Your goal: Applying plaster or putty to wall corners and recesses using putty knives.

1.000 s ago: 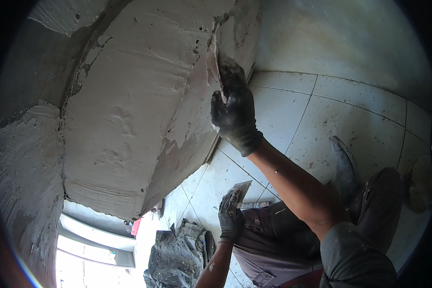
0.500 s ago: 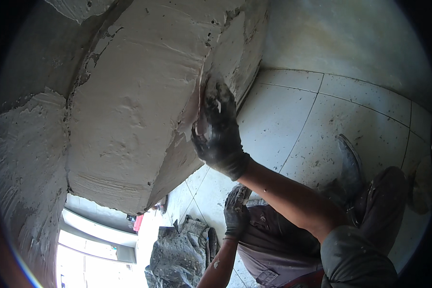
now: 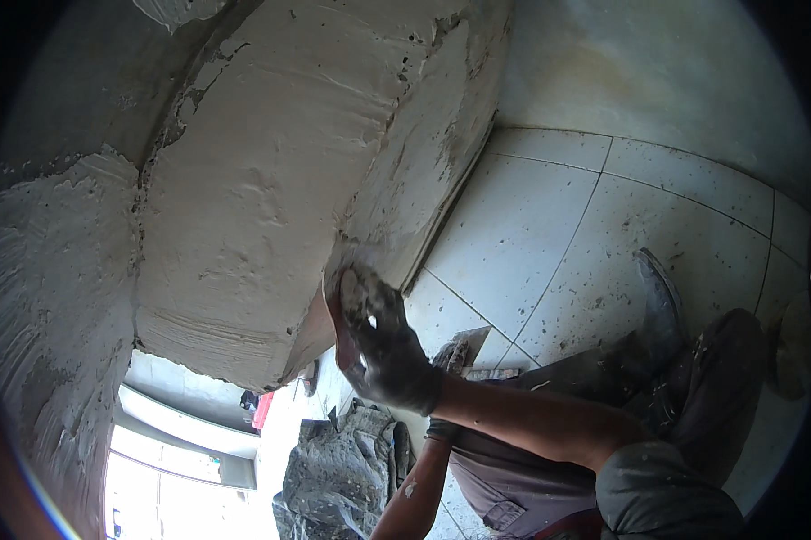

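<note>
My right hand (image 3: pixel 378 337), in a dark, plaster-smeared glove, grips a trowel (image 3: pixel 331 306) held against the lower edge of a plastered grey block (image 3: pixel 243 207), along the corner where its broad face meets a narrow side. My left hand (image 3: pixel 450 355), also gloved and partly hidden behind my right arm, grips a flat metal blade (image 3: pixel 475 346) low over the floor, by my leg. Wet, uneven plaster with pitted seams covers the block and the surface to its left (image 3: pixel 50 297).
A speckled tiled floor (image 3: pixel 549 252) meets a smooth wall (image 3: pixel 648 72) at the right. My bent legs (image 3: pixel 702 387) rest on the floor. A crumpled, plaster-caked sack (image 3: pixel 333 468) lies below the block. A bright opening (image 3: pixel 171 486) and a red object (image 3: pixel 263 409) are at the lower left.
My right hand and trowel have slid down and leftward along the block's edge, from high up to near its lower end. My left hand has shifted slightly, now partly behind my right arm.
</note>
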Available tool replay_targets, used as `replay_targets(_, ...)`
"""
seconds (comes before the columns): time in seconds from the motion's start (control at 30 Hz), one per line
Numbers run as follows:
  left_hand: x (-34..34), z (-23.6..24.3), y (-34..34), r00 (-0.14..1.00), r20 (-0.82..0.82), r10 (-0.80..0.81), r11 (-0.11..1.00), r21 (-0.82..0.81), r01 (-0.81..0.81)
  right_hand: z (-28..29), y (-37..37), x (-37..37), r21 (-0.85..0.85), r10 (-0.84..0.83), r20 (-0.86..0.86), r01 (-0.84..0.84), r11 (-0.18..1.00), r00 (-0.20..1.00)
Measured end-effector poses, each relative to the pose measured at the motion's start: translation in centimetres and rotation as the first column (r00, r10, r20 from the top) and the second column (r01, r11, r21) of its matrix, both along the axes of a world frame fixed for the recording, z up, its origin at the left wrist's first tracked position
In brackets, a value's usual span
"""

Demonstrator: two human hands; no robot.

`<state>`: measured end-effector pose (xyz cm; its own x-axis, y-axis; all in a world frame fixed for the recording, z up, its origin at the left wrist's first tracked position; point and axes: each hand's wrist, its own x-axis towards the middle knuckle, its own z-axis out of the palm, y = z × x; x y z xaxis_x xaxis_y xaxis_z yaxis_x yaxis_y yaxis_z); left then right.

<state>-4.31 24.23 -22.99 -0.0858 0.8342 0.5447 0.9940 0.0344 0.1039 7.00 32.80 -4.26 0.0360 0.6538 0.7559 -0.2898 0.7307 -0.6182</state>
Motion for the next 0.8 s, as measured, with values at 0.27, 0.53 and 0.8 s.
replay_targets(0.27, 0.2, 2.1, -0.7, 0.999, 0.014, -0.037, 0.991, -0.127, 0.039, -2.0, -2.9, 3.2, -0.144, 0.237, -0.323, -0.295, 0.944, 0.916)
replay_targets(0.53, 0.5, 4.3, 0.2, 0.999, 0.043, -0.028, 0.922, -0.385, 0.043, -1.1, 5.1, 6.0, 0.002, 0.295, -0.955, -0.995, -0.098, -0.031)
replay_targets(0.8, 3.1, 6.0, 1.5, 0.99, 0.002, -0.144, 0.964, -0.225, 0.14, 3.1, 15.1, 14.7, 0.095, 0.205, -0.976, -0.992, 0.082, -0.077)
